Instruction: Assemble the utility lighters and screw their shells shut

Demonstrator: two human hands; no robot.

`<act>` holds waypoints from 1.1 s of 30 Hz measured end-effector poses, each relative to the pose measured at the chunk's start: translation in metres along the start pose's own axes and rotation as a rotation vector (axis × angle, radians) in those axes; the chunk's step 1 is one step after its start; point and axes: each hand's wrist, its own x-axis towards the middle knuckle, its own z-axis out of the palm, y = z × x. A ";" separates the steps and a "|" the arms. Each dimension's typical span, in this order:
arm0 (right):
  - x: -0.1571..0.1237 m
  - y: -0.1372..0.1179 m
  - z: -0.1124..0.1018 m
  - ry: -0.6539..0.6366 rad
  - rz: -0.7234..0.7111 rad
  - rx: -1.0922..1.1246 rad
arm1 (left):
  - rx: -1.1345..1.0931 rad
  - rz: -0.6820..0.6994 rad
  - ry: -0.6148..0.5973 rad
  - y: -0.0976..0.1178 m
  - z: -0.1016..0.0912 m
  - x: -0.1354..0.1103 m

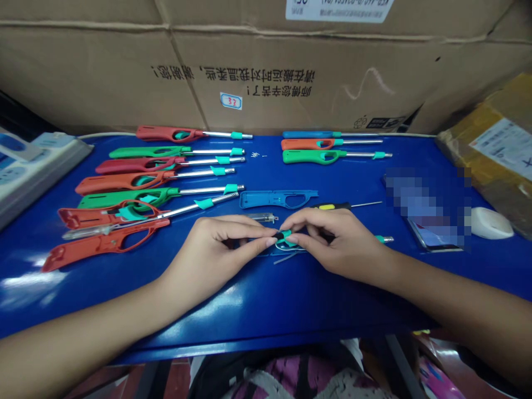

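Both my hands meet over a blue table. My left hand [220,244] pinches a small black part [279,236] between thumb and fingertips. My right hand [341,238] has its thumb and fingers closed on a teal trigger piece [287,239] touching that part. A thin white wire loops below the fingers. Under the hands lies a blue lighter half shell, mostly hidden; a metal tube tip [388,239] shows right of my right hand. Just beyond are another blue half shell [274,199], a clear fuel tank [265,217] and a black-and-yellow screwdriver [332,206].
Several red, orange and green stick lighters [137,178] lie at left, one with its orange shell [95,244] opened. More lighters [311,157] lie at back right, near tiny screws [255,155]. A phone [432,235], white mouse [491,223], power strip [37,160] and cardboard box [124,72] surround them.
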 end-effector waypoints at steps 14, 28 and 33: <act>0.001 -0.002 0.001 0.016 0.106 0.160 | -0.010 0.009 0.034 -0.002 0.001 -0.001; -0.006 -0.005 -0.006 -0.073 0.021 -0.056 | 0.048 0.069 0.053 -0.006 0.000 -0.001; -0.007 -0.001 -0.009 -0.078 -0.103 -0.189 | 0.085 0.135 0.025 -0.008 -0.001 -0.001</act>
